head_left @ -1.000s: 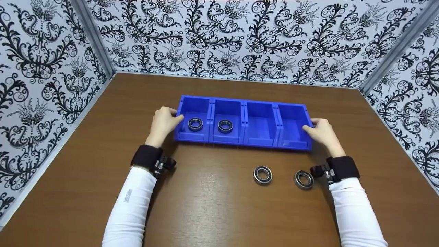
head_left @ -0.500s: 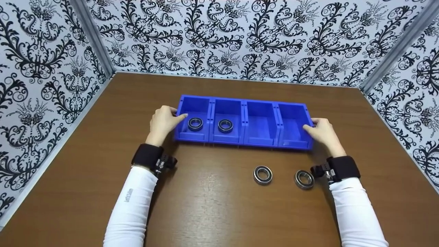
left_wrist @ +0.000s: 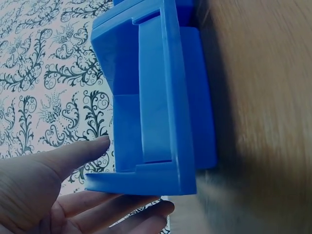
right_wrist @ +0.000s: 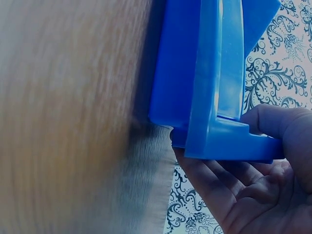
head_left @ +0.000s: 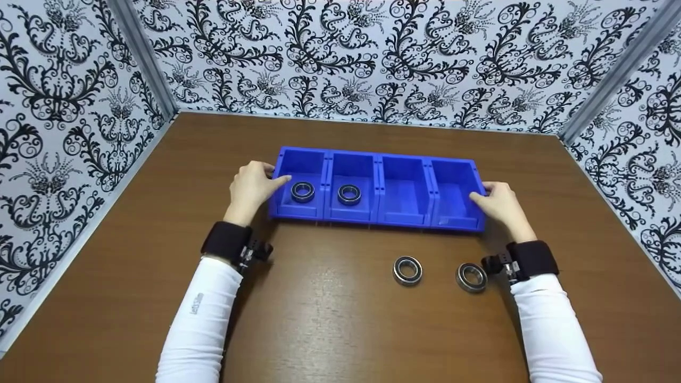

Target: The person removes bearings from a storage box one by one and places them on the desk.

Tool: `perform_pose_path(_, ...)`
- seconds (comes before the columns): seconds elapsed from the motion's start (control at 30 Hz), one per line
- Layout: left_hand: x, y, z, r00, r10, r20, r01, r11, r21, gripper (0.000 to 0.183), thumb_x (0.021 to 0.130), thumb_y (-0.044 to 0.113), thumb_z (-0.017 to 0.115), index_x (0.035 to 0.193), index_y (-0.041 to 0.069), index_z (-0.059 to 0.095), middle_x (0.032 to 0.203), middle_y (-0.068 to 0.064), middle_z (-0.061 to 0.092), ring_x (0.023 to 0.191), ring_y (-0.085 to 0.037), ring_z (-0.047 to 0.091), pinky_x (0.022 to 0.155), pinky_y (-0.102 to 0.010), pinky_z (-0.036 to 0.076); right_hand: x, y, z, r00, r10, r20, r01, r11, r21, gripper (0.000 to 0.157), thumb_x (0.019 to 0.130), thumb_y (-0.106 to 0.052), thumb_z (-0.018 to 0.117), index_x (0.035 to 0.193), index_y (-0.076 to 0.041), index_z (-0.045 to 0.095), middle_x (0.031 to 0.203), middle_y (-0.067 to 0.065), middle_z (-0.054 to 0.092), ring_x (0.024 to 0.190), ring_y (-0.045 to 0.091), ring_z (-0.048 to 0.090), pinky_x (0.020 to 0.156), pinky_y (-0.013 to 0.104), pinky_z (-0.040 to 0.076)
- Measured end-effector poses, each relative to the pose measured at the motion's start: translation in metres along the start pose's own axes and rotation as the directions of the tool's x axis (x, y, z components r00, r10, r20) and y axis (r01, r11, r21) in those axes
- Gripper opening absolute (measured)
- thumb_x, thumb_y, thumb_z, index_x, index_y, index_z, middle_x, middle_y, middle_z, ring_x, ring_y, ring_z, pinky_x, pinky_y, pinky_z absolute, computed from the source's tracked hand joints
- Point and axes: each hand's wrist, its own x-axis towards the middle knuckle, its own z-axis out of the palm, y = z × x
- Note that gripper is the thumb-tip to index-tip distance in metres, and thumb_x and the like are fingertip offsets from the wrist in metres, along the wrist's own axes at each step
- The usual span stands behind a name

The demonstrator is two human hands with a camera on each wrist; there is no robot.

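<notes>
A row of several joined blue storage bins (head_left: 404, 197) lies across the table, with one ball bearing (head_left: 302, 192) in the leftmost bin and another bearing (head_left: 349, 194) in the bin beside it. My left hand (head_left: 250, 186) holds the row's left end, thumb over the side wall and fingers along the outside. In the left wrist view, that thumb (left_wrist: 83, 153) stands a little off the wall. At the opposite end, my right hand (head_left: 500, 207) grips the side wall between thumb and fingers. The right wrist view shows its fingers (right_wrist: 209, 187) against the outer face.
Two more bearings, one (head_left: 407, 271) nearer the middle and one (head_left: 471, 277) beside the right wrist camera, lie on the brown table (head_left: 319, 319) in front of the bins. Patterned wall panels (head_left: 340, 64) enclose the table at the back and sides.
The left thumb has reached slightly farther over the left bin's wall, and the left hand has shifted a touch away. The right hand, bins and bearings stay nearly the same.
</notes>
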Motion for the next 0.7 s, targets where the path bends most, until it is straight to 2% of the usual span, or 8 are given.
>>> perform_pose_path(0.1, -0.002, 0.000, -0.002, 1.000, 0.007, -0.001, -0.007, 1.000, 0.008, 0.054, 0.090, 0.048, 0.072, 0.127, 0.009, 0.071, 0.127, -0.018, 0.073, 0.118, -0.044, 0.067, 0.093, -0.059, 0.055, 0.000, 0.000, 0.000, 1.000, 0.003, 0.005, -0.003, 1.000, 0.004, 0.050, 0.096, -0.018, 0.056, 0.132, 0.017, 0.058, 0.121, 0.038, 0.066, 0.093, 0.026, 0.070, 0.068, 0.012, 0.044)
perform_pose_path(0.33, -0.006, 0.001, -0.008, 1.000, 0.021, 0.006, -0.021, 0.999, 0.029, 0.054, 0.089, 0.047, 0.073, 0.128, 0.010, 0.071, 0.127, -0.016, 0.073, 0.117, -0.043, 0.068, 0.093, -0.059, 0.054, 0.001, 0.001, 0.000, 1.000, -0.001, 0.002, 0.001, 1.000, 0.009, 0.049, 0.096, -0.017, 0.057, 0.130, 0.017, 0.059, 0.120, 0.038, 0.067, 0.082, 0.013, 0.067, 0.066, 0.011, 0.044)
perform_pose_path(0.6, -0.014, 0.002, -0.015, 0.999, 0.047, -0.007, -0.047, 0.997, 0.059, 0.054, 0.088, 0.047, 0.074, 0.126, 0.008, 0.072, 0.121, -0.016, 0.076, 0.113, -0.043, 0.070, 0.090, -0.060, 0.056, 0.001, 0.002, 0.000, 1.000, -0.004, 0.004, 0.004, 1.000, 0.005, 0.049, 0.096, -0.017, 0.056, 0.130, 0.017, 0.059, 0.120, 0.039, 0.066, 0.091, 0.026, 0.070, 0.067, 0.012, 0.044)
perform_pose_path(0.7, -0.017, 0.003, -0.018, 0.999, 0.053, -0.007, -0.052, 0.996, 0.069, 0.053, 0.088, 0.045, 0.075, 0.126, 0.008, 0.072, 0.120, -0.016, 0.076, 0.114, -0.043, 0.070, 0.091, -0.060, 0.055, 0.001, 0.002, 0.000, 1.000, -0.009, 0.005, 0.009, 1.000, 0.004, 0.049, 0.096, -0.017, 0.057, 0.131, 0.017, 0.058, 0.121, 0.039, 0.066, 0.089, 0.024, 0.070, 0.067, 0.013, 0.045)
